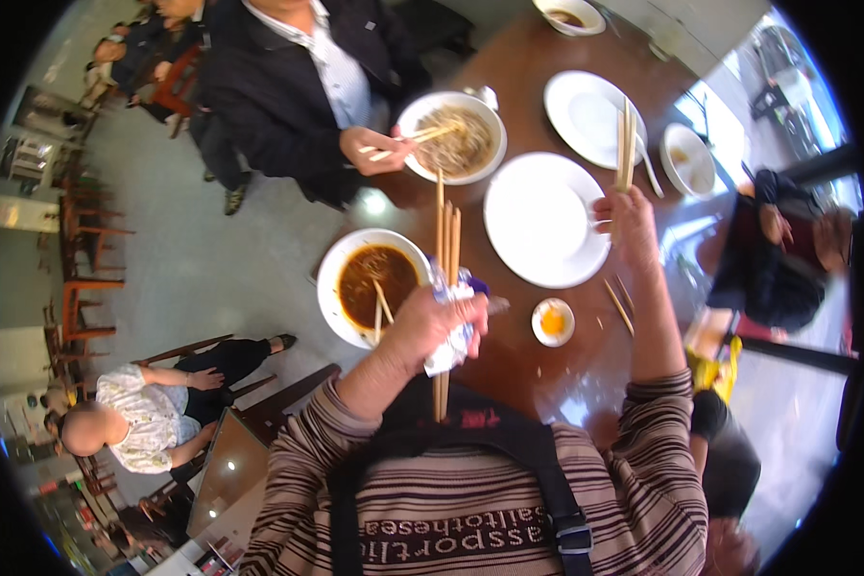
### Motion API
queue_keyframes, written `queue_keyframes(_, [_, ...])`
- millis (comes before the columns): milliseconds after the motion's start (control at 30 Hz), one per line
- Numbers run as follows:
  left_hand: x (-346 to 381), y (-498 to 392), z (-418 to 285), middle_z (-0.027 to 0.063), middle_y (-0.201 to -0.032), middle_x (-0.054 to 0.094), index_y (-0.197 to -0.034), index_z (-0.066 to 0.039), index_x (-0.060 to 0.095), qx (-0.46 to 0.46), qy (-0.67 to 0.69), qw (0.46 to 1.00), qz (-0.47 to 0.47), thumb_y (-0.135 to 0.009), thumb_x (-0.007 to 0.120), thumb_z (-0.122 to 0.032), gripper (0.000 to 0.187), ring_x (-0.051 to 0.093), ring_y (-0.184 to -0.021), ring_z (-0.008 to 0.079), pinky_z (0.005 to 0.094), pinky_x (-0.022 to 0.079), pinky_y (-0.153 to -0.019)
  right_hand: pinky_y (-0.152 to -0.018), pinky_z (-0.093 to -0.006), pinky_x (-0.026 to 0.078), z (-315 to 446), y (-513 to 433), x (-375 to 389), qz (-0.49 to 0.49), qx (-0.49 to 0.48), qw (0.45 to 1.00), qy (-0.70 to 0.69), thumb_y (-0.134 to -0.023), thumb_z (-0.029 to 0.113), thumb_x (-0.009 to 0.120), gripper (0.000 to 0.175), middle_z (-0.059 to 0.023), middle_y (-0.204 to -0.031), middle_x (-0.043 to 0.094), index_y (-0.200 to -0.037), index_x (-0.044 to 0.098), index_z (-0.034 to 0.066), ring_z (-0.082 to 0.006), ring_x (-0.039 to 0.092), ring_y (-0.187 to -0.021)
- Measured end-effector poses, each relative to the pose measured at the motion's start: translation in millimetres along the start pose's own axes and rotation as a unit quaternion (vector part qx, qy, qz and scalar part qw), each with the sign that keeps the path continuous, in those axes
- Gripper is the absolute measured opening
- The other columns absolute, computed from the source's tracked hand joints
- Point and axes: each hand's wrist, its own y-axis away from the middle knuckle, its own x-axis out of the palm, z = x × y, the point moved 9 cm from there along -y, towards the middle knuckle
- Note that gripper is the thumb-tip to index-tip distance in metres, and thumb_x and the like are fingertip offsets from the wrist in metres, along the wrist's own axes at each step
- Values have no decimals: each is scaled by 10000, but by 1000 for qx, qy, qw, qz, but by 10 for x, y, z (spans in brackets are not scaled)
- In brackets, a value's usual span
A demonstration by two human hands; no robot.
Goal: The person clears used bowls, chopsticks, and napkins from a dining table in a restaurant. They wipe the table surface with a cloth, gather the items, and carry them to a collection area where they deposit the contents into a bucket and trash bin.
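My left hand (439, 320) grips several wooden chopsticks (448, 234) together with crumpled white tissue (446, 356) and what looks like clear plastic wrapping. Their ends stick out above and below the fist. In my right hand (630, 219) is a bundle of wooden chopsticks (626, 140), held upright beside a white plate (533, 216) with nothing on it. Left of my left hand stands a white bowl (328, 288) of brown broth, with a pair of chopsticks (381, 302) resting in it. A small dish (553, 340) of orange sauce or yolk sits between my forearms.
Across the brown table (504, 338), a person in a dark jacket (273, 93) holds chopsticks in a noodle bowl (500, 137). Another plate (569, 108) with a white spoon (649, 169) and a white bowl (691, 183) stand at right. Loose chopsticks (621, 308) lie near my right forearm.
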Motion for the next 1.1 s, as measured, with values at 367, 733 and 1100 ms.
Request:
queue_keyframes(367, [326,-113,436,56,-749,617,-917,-46,575,-70,64,992,79,-852,682,-234,226,611,-599,172,260,488,-511,-454,-207,399,53,2391,1002,80,140,984,-81,-992,188,420,196,-43,-827,583,-928,529,37,-73,484,-522])
queue_keyframes(733, [297,254,1107,71,-908,638,-1032,14,590,-144,110,975,132,-850,666,-128,243,625,-800,180,292,516,-708,-528,-361,487,-354,3161,1001,-23,98,991,86,-959,189,489,164,-137,-695,595,-951,482,26,-230,618,-594])
queue_keyframes(1100, [42,433,1332,108,-912,650,-978,49,617,-152,59,987,14,-859,624,-61,162,632,-823,175,283,522,-740,-739,-421,512,-156,3339,1456,88,-119,915,375,-875,122,522,247,-217,-897,618,-1061,553,-37,-371,629,-834])
